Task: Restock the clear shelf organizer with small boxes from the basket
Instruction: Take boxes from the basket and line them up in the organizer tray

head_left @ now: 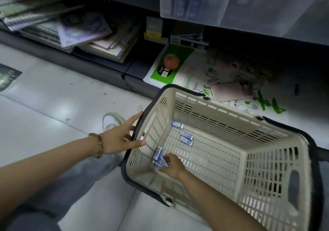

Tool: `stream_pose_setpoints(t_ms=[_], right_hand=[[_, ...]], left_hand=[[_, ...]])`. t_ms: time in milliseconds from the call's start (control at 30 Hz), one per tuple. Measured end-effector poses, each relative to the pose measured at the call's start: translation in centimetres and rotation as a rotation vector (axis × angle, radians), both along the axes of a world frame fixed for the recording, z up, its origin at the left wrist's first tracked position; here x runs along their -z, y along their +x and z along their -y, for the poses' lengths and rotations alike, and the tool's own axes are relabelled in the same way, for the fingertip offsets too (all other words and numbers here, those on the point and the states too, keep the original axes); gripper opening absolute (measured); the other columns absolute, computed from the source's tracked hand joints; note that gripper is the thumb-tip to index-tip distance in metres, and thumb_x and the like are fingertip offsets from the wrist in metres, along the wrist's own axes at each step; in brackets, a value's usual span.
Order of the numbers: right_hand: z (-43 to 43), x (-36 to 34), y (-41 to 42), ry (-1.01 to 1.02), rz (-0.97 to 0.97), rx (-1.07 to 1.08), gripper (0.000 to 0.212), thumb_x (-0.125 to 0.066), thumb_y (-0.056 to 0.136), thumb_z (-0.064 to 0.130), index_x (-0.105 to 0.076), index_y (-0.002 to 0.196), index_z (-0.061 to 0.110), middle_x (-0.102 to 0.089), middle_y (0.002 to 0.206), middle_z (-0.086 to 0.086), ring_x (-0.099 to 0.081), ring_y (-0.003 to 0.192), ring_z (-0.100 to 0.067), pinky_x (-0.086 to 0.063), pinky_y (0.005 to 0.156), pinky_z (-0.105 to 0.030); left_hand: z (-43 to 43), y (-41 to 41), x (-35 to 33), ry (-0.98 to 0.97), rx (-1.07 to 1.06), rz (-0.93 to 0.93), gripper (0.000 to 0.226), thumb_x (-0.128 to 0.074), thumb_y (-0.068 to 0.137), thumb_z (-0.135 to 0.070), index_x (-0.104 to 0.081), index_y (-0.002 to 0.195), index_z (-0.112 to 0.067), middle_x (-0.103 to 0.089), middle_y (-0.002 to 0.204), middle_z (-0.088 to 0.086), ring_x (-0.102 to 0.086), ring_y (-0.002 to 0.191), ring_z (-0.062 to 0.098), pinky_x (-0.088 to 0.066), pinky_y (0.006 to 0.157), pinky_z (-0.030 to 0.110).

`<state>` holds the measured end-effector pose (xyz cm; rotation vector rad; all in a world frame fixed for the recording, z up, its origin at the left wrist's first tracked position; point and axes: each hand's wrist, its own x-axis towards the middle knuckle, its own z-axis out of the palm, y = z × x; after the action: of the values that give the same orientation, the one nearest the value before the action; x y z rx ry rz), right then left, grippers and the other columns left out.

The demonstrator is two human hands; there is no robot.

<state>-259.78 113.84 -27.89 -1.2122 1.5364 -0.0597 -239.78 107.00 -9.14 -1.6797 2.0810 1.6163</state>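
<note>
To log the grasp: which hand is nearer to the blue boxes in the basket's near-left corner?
Right. The right hand grips the blue boxes; the left hand rests outside the basket, on its rim.

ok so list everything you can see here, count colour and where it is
basket: one, beige with dark handles, on the floor
small boxes: about three loose, blue and white, on the basket's bottom; a few more held
clear organizer: one, see-through, on the shelf above, blue boxes inside
notebooks: a stack, mixed colours, low shelf at left
bag: one, green and white, floor by the shelf
phone: one, pink, on the bag
shoe: one, white, left of the basket
bracelet: one, brown beads, left wrist
left hand: touches the basket's left rim
right hand: inside the basket, grips several boxes
</note>
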Motion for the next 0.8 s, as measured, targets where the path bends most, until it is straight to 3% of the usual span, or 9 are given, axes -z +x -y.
stream_pose_setpoints(t_ms=[133,267,400,467,533,600,700,733,800], right_hand=[[-0.1,1.3,1.1,-0.062,-0.152,0.044,0.04,-0.079,0.073,0.028,-0.054,0.102,0.016,-0.052,0.112,-0.004,-0.055,0.097,-0.02,-0.033,0.068,-0.023],[0.3,1.6,0.7,-0.099,-0.2,0.015,0.025,-0.073,0.079,0.025,-0.061,0.095,0.01,-0.061,0.098,-0.009,-0.054,0.083,-0.018,-0.035,0.065,-0.027],[1.5,-1.3,-0.7,0.05,0.087,0.301,0.02,-0.069,0.084,0.014,-0.052,0.093,0.008,-0.062,0.089,-0.009,-0.057,0.081,-0.02,-0.047,0.07,-0.028],[2.6,-4.5,-1.2,0.092,0.332,0.524,0.021,-0.065,0.087,0.013,-0.049,0.098,0.005,-0.064,0.1,-0.016,-0.061,0.075,-0.02,-0.052,0.06,-0.022],[3.9,-8.4,-1.3,0.065,0.579,0.61,0.018,-0.064,0.087,0.012,-0.051,0.097,0.006,-0.067,0.101,-0.016,-0.065,0.075,-0.018,-0.052,0.055,-0.018],[4.9,-12.4,-1.1,0.01,0.746,0.582,0.016,-0.065,0.084,0.013,-0.054,0.094,0.01,-0.07,0.093,-0.008,-0.067,0.076,-0.015,-0.053,0.057,-0.019],[5.5,-17.0,-0.1,-0.042,0.876,0.488,0.029,-0.069,0.07,0.022,-0.056,0.093,0.012,-0.072,0.081,0.001,-0.067,0.07,-0.01,-0.054,0.062,-0.018],[5.4,-18.1,0.3,-0.06,0.897,0.464,0.03,-0.069,0.068,0.022,-0.056,0.094,0.012,-0.072,0.08,0.001,-0.066,0.068,-0.01,-0.054,0.062,-0.018],[5.1,-19.6,1.0,-0.09,0.927,0.441,0.03,-0.069,0.069,0.019,-0.057,0.096,0.011,-0.072,0.079,0.001,-0.067,0.068,-0.011,-0.055,0.063,-0.017]], left_hand=[[0.1,1.0,0.4,0.088,-0.041,0.002,0.1,-0.058,0.066,-0.059,-0.006,0.148,-0.032,-0.039,0.145,0.001,-0.058,0.11,0.013,-0.048,0.092,0.024],[0.3,1.6,0.6,0.065,-0.079,0.023,0.099,-0.057,0.064,-0.061,-0.014,0.147,-0.028,-0.041,0.143,-0.001,-0.056,0.112,0.014,-0.047,0.098,0.032],[0.4,1.2,-0.2,-0.116,-0.183,0.029,0.083,-0.054,0.071,-0.056,-0.029,0.143,-0.024,-0.041,0.137,-0.009,-0.045,0.117,0.006,-0.04,0.098,0.025],[0.6,0.6,-1.1,-0.349,-0.197,0.04,0.064,-0.053,0.08,-0.051,-0.04,0.137,-0.025,-0.044,0.125,-0.013,-0.041,0.113,0.0,-0.036,0.093,0.019],[0.8,-0.1,-2.1,-0.474,-0.174,0.009,0.05,-0.052,0.084,-0.047,-0.048,0.13,-0.027,-0.047,0.118,-0.016,-0.043,0.106,-0.006,-0.033,0.087,0.009],[0.7,-1.1,-2.7,-0.415,-0.19,-0.053,0.043,-0.051,0.086,-0.044,-0.054,0.125,-0.026,-0.054,0.116,-0.017,-0.046,0.098,-0.011,-0.032,0.081,-0.001],[0.2,-2.4,-3.2,-0.197,-0.302,-0.214,0.035,-0.053,0.088,-0.038,-0.061,0.119,-0.023,-0.062,0.101,-0.022,-0.055,0.09,-0.014,-0.038,0.079,-0.001],[0.0,-2.7,-3.4,-0.151,-0.332,-0.287,0.029,-0.054,0.087,-0.037,-0.064,0.113,-0.026,-0.064,0.096,-0.022,-0.058,0.089,-0.013,-0.041,0.085,0.003],[-0.2,-2.8,-3.7,-0.072,-0.386,-0.413,0.023,-0.054,0.084,-0.039,-0.068,0.1,-0.03,-0.071,0.095,-0.009,-0.064,0.095,0.005,-0.046,0.098,0.028]])
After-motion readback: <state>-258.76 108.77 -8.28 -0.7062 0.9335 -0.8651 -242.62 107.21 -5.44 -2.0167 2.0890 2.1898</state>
